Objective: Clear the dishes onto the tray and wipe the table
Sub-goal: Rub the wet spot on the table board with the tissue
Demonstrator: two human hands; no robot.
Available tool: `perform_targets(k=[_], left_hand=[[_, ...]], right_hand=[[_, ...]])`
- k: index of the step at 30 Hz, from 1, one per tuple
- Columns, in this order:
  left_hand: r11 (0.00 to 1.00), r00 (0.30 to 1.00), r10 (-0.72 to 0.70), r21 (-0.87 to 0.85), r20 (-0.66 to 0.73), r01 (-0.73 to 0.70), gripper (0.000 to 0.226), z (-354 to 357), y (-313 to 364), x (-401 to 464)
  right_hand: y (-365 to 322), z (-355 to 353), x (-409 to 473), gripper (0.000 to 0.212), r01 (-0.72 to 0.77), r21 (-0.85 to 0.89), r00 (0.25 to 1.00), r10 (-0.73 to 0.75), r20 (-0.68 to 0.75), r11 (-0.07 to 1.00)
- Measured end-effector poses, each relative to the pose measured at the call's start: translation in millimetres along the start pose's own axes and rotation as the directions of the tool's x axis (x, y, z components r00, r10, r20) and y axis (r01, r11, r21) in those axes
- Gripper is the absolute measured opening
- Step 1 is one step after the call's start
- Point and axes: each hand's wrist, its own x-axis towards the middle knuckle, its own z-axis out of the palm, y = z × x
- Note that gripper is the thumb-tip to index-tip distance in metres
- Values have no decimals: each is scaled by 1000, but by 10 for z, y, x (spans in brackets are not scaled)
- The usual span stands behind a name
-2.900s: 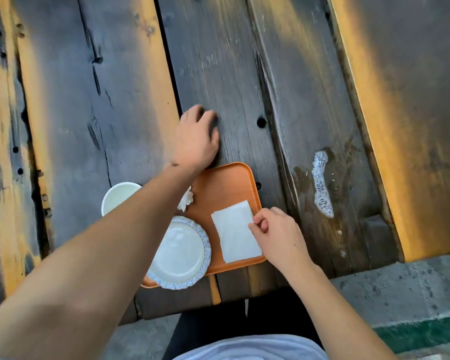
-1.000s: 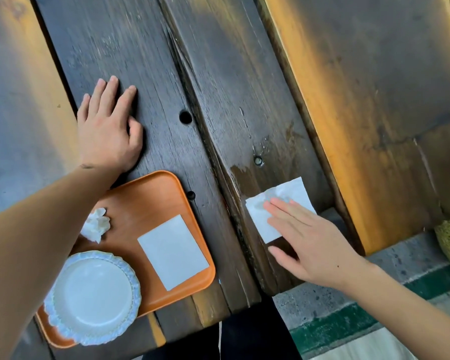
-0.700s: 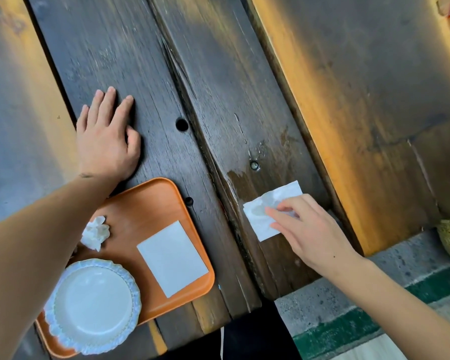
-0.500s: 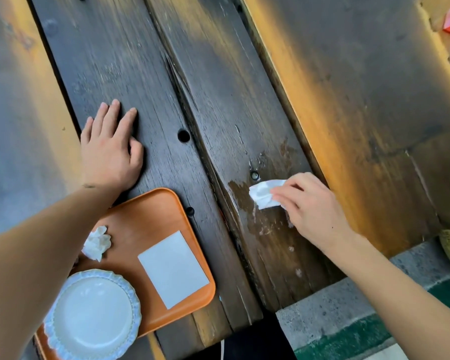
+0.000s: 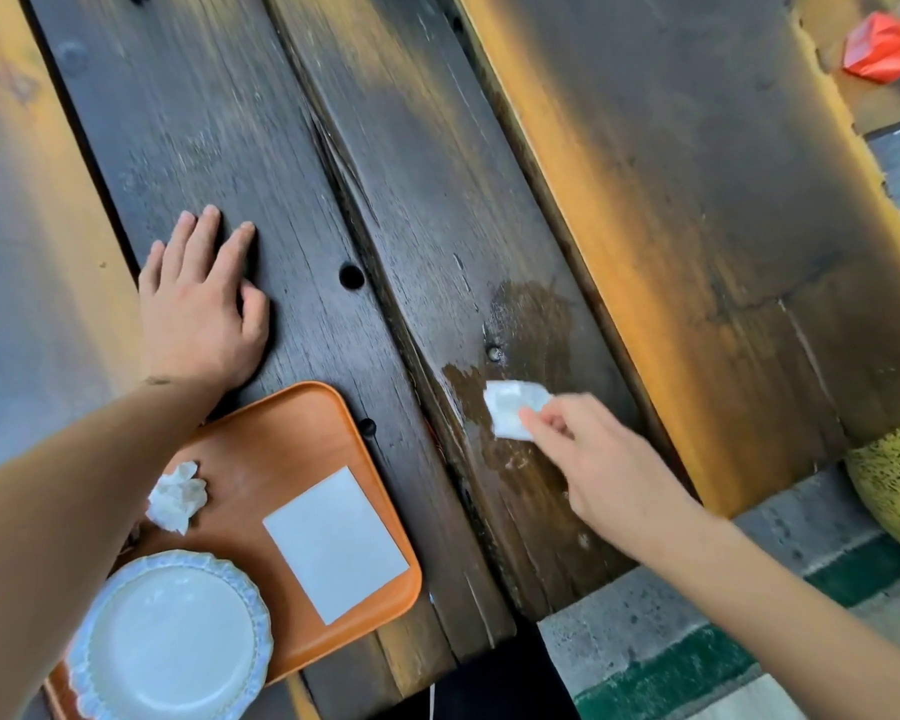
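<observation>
- The plate (image 5: 170,636) sits on the orange tray (image 5: 281,439): clearing looks done.
- Right hand (image 5: 593,459) pinches a damp napkin (image 5: 513,407) on the worktop (image 5: 437,174); a wet patch (image 5: 531,314) remains.
- Left hand (image 5: 198,309) lies flat, fingers released.

Orange tray (image 5: 302,449) below the left hand (image 5: 198,314), white scallop-edged plate (image 5: 170,639), white napkin (image 5: 336,543), white tissue (image 5: 513,407) at the right hand (image 5: 593,470), dark brown table (image 5: 437,174).

Place: outdoor eating spot
Evidence: weathered plank table (image 5: 697,174), orange serving tray (image 5: 281,449), concrete ground (image 5: 645,641) below
</observation>
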Motion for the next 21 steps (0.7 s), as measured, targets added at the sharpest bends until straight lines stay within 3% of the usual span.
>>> perform_targets(k=[1,2,3,5,6,8,10,14,16,19,21], left_hand=[[1000,1000,-1,0,2,1,59,-7,1,2],[1000,1000,-4,-2,5,4,59,-14,0,6],[1000,1000,-7,-5,7,8,59,-16,-2,7],[1000,1000,-10,-10,8,10,59,-13,4,6],[1000,1000,-9,-8,8,9,58,-12,9,2],[1000,1000,-6,-4,2,6,58,-11,-1,8],[1000,1000,-4,-3,5,4,59,-1,-24,16],[1000,1000,-25,-3,-6,25,60,33,-23,16],[1000,1000,-13,-8,3,13,60,28,-20,18],[1000,1000,-9,-10,13,10,61,5,-10,-7],[1000,1000,-10,-15,19,10,61,-24,7,-5]], right_hand=[[-53,30,-166,38,1,39,998,-3,63,999],[-63,54,-310,32,94,17,992,-95,82,995],[-9,108,-412,49,190,-26,981,-189,42,981],[61,33,-423,84,213,-35,974,-209,89,976],[112,5,-362,78,184,5,981,-184,60,983],[212,-69,-139,35,221,-65,974,-223,-28,973],[378,-170,216,11,176,-86,980,-183,-77,981],[606,-421,1151,15,47,-58,905,-67,-420,997],[564,-434,1442,15,18,-28,867,-29,-497,999],[363,-307,1386,11,69,-45,884,-82,-459,997],[248,-179,1082,22,135,-49,908,-143,-394,990]])
